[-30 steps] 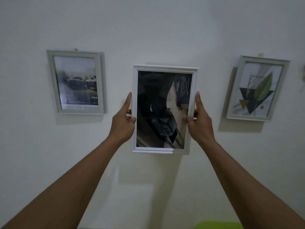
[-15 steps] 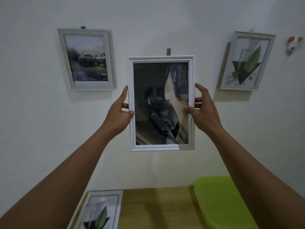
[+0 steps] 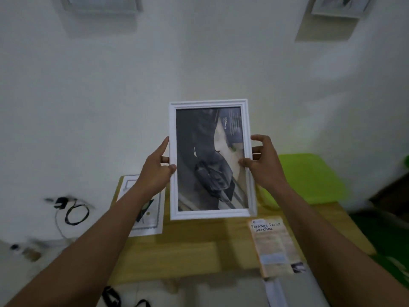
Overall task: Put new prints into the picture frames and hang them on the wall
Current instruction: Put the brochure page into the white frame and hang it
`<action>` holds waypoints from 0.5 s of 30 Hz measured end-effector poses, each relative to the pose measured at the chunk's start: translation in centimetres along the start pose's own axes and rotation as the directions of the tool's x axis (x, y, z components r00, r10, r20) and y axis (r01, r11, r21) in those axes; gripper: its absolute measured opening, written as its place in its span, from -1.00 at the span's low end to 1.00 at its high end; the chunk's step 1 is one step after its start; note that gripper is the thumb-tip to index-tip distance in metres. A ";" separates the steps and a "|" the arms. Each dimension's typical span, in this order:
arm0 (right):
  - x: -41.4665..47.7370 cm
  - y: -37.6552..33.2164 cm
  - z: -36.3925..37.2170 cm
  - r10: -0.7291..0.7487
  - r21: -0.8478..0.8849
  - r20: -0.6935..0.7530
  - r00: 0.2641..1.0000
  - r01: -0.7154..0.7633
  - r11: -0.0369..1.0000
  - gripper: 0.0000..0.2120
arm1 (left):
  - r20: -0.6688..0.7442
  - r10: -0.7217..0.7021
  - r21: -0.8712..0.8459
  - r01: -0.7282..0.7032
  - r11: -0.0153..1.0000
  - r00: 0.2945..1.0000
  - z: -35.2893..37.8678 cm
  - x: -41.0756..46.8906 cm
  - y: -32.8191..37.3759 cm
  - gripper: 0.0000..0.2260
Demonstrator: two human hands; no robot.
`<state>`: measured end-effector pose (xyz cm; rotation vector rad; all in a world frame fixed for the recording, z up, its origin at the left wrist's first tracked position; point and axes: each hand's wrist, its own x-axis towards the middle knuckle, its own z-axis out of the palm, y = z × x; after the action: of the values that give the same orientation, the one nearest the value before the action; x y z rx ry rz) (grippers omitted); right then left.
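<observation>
I hold the white frame (image 3: 208,104) in mid-view, clear of the wall (image 3: 199,63), though I cannot tell how far off it. Its long axis runs 12 to 6 o'clock, portrait, with the glass facing me. The dark print inside sits sideways, its small lettering running along the long axis at the frame's 1 o'clock corner.

My left grip (image 3: 155,173) pinches the left rail at 9 o'clock, thumb on the front, forefinger straight up the outer edge, the other fingers behind. My right grip (image 3: 263,167) pinches the right rail at 3 o'clock, thumb across the rail onto the glass and fingers curled round the back.

For room, bare wall spreads from 9 through 12 to 3 o'clock around the frame. Two hung frames are cut off by the top edge of the view, one at 11 o'clock (image 3: 101,5), one at 1 o'clock (image 3: 338,5), well apart, with open wall between them.

The frame's bottom rail overlaps the wooden counter (image 3: 199,247) at 6 o'clock. On the counter a leaf print (image 3: 150,218) lies at 8 o'clock, partly under my left forearm, and a leaflet (image 3: 274,244) lies at 5 o'clock, its near end reaching the front edge. Bare wood lies between them. A green box (image 3: 309,178) sits at 3 o'clock against the wall, and a black cable (image 3: 73,209) hangs at 8 o'clock beyond the counter's left edge
</observation>
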<state>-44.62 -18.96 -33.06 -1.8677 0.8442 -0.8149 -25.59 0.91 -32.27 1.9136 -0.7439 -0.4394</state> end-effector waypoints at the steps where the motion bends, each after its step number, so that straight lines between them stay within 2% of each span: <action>1: -0.4 1.5 0.5 0.035 0.005 0.012 0.999 -0.035 0.999 -0.42 | 0.005 -0.033 0.000 0.033 0.999 0.999 0.8 -0.5 -1.4 -0.33; 8: -3.1 11.3 4.2 0.234 0.056 0.104 0.967 -0.241 0.969 -0.48 | -0.009 -0.223 0.003 0.223 0.975 0.975 5.9 -2.3 -9.1 -0.42; 12: -3.9 15.4 5.8 0.295 0.029 0.131 0.946 -0.301 0.953 -0.47 | -0.027 -0.279 0.012 0.280 0.960 0.960 8.1 -2.9 -12.5 -0.45; 15: -4.3 17.6 6.9 0.315 0.018 0.140 0.939 -0.320 0.947 -0.48 | -0.013 -0.341 -0.065 0.339 0.938 0.940 8.8 -2.9 -14.0 -0.53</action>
<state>-45.23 -18.66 -52.46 -1.6724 1.0026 -0.4942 -28.68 1.33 -48.80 1.9892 -0.3755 -0.6443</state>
